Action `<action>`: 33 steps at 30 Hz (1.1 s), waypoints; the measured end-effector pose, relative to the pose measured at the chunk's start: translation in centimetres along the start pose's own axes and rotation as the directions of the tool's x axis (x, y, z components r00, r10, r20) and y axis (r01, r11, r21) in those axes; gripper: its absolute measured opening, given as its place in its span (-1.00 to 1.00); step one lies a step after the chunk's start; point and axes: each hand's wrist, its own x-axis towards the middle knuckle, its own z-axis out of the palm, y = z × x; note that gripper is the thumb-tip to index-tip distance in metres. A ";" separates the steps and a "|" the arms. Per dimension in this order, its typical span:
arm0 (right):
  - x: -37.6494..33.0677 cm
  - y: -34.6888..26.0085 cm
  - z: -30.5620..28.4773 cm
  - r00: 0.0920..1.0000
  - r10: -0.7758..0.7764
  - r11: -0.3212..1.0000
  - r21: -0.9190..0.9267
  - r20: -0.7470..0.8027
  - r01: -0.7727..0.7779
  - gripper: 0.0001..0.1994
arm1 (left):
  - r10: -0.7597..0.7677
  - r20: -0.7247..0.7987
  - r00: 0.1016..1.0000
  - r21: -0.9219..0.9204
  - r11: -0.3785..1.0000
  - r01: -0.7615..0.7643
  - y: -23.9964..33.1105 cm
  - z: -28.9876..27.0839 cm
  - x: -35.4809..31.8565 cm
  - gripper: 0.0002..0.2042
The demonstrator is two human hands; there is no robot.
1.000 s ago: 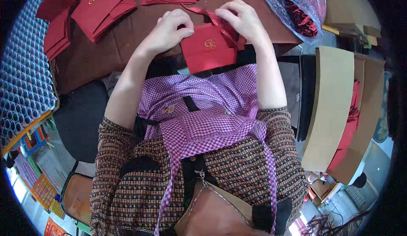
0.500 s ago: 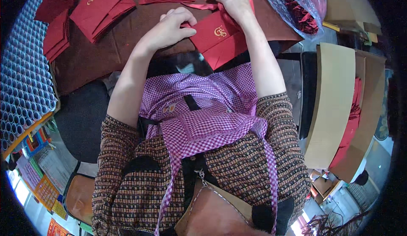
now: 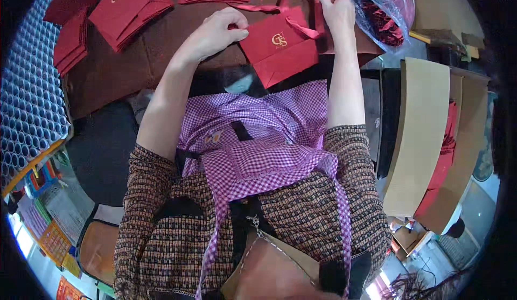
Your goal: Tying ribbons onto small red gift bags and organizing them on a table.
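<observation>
Red bag (image 3: 280, 52) has slid right and farther onto the tabletop (image 3: 124, 74). Left hand (image 3: 218, 30) pinches its left top corner, fingers closed. Right hand (image 3: 336, 9) grips the ribbon (image 3: 304, 28) at the bag's far right. Beyond: red bag stacks (image 3: 129, 9), plastic sack (image 3: 377, 4).

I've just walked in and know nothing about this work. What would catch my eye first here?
Most striking is the flat red paper gift bag with a gold emblem at the near edge of the brown table, pinned by the left hand while the right hand pinches its red ribbon handle. Stacks of similar red paper bags lie at far left, and a clear plastic bag of red ribbons sits at right.
</observation>
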 end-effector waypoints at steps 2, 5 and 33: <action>-0.8 0.3 0.3 0.999 -0.044 0.999 -0.021 0.013 0.045 -0.65 | -0.022 0.002 1.000 0.049 0.999 0.022 0.1 -0.1 0.0 -0.88; -0.9 1.0 0.8 0.994 -0.093 0.996 0.001 0.052 0.093 -0.72 | -0.058 0.026 0.998 -0.016 0.998 0.058 0.4 -0.1 0.3 -0.88; -11.5 -10.9 -3.9 0.797 -0.269 0.959 0.225 0.541 0.172 -0.84 | 0.003 -0.124 0.992 0.228 0.973 0.026 0.2 1.4 0.1 -0.84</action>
